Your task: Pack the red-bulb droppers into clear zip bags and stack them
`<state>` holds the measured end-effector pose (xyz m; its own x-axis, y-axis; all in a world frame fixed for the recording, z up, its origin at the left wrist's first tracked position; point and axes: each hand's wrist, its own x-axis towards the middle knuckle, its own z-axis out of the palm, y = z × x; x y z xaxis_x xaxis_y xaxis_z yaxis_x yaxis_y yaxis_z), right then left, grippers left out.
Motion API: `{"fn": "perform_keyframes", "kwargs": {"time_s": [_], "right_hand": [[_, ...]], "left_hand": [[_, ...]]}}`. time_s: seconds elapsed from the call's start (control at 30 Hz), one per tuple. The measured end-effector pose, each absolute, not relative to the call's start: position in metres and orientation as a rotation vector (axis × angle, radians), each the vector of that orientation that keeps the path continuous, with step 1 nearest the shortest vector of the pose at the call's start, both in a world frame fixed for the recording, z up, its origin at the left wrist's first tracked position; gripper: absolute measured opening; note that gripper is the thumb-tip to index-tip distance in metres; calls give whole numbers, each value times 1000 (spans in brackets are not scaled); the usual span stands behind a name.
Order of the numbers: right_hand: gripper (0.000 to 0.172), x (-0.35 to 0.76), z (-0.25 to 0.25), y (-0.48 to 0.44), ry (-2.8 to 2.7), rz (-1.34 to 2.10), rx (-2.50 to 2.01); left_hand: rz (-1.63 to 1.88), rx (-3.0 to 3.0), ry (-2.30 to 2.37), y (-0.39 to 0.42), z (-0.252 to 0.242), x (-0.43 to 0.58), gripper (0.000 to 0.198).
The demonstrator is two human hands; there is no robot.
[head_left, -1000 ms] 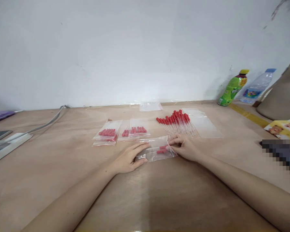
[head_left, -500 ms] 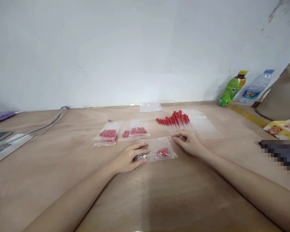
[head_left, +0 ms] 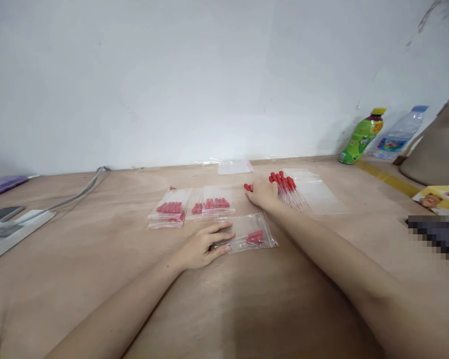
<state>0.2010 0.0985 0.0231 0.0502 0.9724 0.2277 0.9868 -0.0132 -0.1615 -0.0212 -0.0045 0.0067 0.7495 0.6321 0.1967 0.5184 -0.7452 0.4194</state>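
My left hand (head_left: 205, 244) lies with fingers spread on the left part of a clear zip bag (head_left: 241, 219). Inside that bag are droppers with red rubber bulbs (head_left: 255, 236), their thin stems running left under my fingers. My right hand (head_left: 262, 193) is over the left part of a row of loose red-bulbed droppers (head_left: 284, 182). Two red bulbs (head_left: 248, 187) show just left of its fingers. The back of the hand hides most of its fingers and whatever droppers lie beneath, so its grip cannot be seen.
Filled zip bags (head_left: 168, 208) and more bags of red bulbs (head_left: 217, 203) lie left of centre. Flat bags (head_left: 316, 192) lie right, another bag (head_left: 235, 167) by the wall. A green bottle (head_left: 362, 137), water bottle (head_left: 400, 134) and beige bag (head_left: 434, 149) stand right; a grey cable (head_left: 78, 192) runs left.
My right hand has moved from beside the bag's right edge, up and left, onto the loose droppers. My left hand stays on the bag. The view has shifted slightly.
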Motion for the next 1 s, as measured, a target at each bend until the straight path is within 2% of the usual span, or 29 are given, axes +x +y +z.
{"fn": "perform_keyframes", "kwargs": {"time_s": [0.2,0.33,0.47,0.57,0.6,0.7,0.8,1.0], "right_hand": [[20,188,23,102,-2001,25,-2125],[22,195,29,96,-1982,134,-2086],[27,226,40,82,-2018,350,-1938],[24,253,36,65,-1837,606,-1681],[28,261,30,58,-1713,691,-1564],[57,273,9,38,-1411,842,-1311],[66,270,-9,24,-1229,884,-1233],[48,250,-11,13,-951,1006,-1161]], "left_hand": [[476,2603,880,-3,4,-22,38],[494,2607,865,-3,3,-22,36],[513,2606,856,-3,2,-22,35],[542,2600,838,-2,1,-22,36],[545,2597,838,-1,1,-22,36],[527,2594,857,0,0,-22,37],[516,2603,865,0,0,-22,37],[480,2624,913,-3,4,-22,41]]}}
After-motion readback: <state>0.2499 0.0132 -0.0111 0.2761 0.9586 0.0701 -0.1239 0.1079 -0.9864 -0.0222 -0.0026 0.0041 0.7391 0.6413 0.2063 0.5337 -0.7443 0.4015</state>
